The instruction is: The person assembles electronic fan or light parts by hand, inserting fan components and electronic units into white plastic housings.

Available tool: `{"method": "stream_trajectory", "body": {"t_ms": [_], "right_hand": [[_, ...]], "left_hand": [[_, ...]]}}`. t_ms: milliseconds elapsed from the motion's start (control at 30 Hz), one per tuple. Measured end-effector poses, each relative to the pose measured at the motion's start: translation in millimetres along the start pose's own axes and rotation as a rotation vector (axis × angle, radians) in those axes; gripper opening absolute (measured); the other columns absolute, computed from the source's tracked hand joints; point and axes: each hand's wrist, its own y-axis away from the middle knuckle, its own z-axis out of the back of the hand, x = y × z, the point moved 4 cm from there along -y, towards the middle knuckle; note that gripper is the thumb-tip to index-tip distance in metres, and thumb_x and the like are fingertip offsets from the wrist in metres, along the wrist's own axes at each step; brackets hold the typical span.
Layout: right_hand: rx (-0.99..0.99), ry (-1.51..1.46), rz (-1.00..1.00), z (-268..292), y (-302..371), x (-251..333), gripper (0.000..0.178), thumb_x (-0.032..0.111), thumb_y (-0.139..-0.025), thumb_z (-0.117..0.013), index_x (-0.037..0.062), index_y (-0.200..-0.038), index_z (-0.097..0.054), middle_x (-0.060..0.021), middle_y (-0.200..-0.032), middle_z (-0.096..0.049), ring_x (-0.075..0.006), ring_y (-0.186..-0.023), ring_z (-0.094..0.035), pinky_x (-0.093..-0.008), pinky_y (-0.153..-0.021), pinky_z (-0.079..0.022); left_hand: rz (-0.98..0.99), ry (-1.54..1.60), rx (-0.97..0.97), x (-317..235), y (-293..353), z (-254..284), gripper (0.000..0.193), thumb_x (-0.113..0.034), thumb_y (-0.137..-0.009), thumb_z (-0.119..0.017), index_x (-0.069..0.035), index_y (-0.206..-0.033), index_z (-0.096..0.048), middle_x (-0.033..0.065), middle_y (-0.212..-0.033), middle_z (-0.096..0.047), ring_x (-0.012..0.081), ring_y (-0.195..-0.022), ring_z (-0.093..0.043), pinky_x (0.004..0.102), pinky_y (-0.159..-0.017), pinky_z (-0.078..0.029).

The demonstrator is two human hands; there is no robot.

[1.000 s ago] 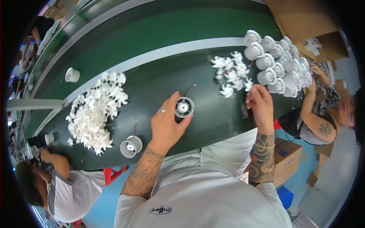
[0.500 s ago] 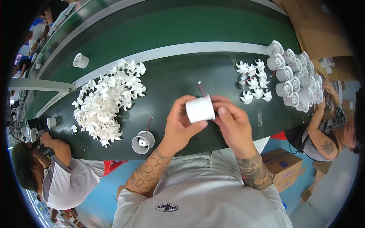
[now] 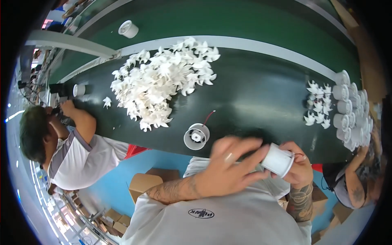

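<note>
A white round fan housing (image 3: 278,160) lies tilted in my right hand (image 3: 299,168), whose fingers wrap round its flanged end; a bit of thin wire shows there. My left hand (image 3: 232,165), slightly blurred and wearing a ring, has its fingers apart, with the tips beside the housing's other end. Whether they touch it I cannot tell. On the dark table left of my hands stands another white housing (image 3: 196,136), open end up, a motor inside and a red wire (image 3: 210,117) sticking out. Beyond it spreads a large heap of white fan blades (image 3: 159,81).
Several fan blades with motors (image 3: 318,104) lie at the right, beside stacked white housings (image 3: 351,110). One housing (image 3: 128,29) sits on the green conveyor belt (image 3: 253,20), another (image 3: 79,90) at the far left. A co-worker (image 3: 81,151) sits left; another person's arm (image 3: 355,179) shows right.
My view has swung left, shifting the table's things rightward in the picture. The housing, upright between both hands before, is now tilted in my right hand, and my left hand has loosened from it.
</note>
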Motion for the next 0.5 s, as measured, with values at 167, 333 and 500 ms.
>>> {"method": "stream_trajectory", "body": {"t_ms": [167, 333, 500], "right_hand": [[-0.203, 0.32, 0.073, 17, 13, 8, 0.045, 0.002, -0.085, -0.061, -0.0002, -0.13, -0.053, -0.0209, -0.132, -0.052, -0.0259, -0.111, -0.06, -0.035, -0.093, -0.048], [-0.395, 0.933, 0.152, 9, 7, 29, 0.044, -0.006, -0.082, -0.056, -0.0032, -0.125, -0.058, -0.0157, -0.137, -0.048, -0.0222, -0.118, -0.054, -0.0296, -0.099, -0.041], [-0.52, 0.815, 0.129, 18, 7, 17, 0.042, 0.011, -0.092, -0.056, 0.0017, -0.132, -0.055, -0.0125, -0.141, -0.046, -0.0151, -0.108, -0.058, -0.0233, -0.073, -0.053]], "left_hand": [[0.1, -0.591, -0.251, 32, 48, 48, 0.044, -0.007, -0.069, -0.083, -0.005, -0.11, -0.067, 0.0162, -0.121, -0.054, 0.0311, -0.101, -0.052, 0.0415, -0.084, -0.045], [0.138, -0.371, -0.202, 50, 18, 23, 0.043, 0.001, -0.075, -0.077, -0.004, -0.116, -0.066, 0.0199, -0.125, -0.054, 0.0276, -0.097, -0.06, 0.0322, -0.07, -0.052], [0.17, -0.406, -0.382, 60, -17, 43, 0.033, -0.002, -0.081, -0.07, -0.002, -0.114, -0.065, 0.016, -0.12, -0.059, 0.0309, -0.094, -0.064, 0.0369, -0.077, -0.054]]}}
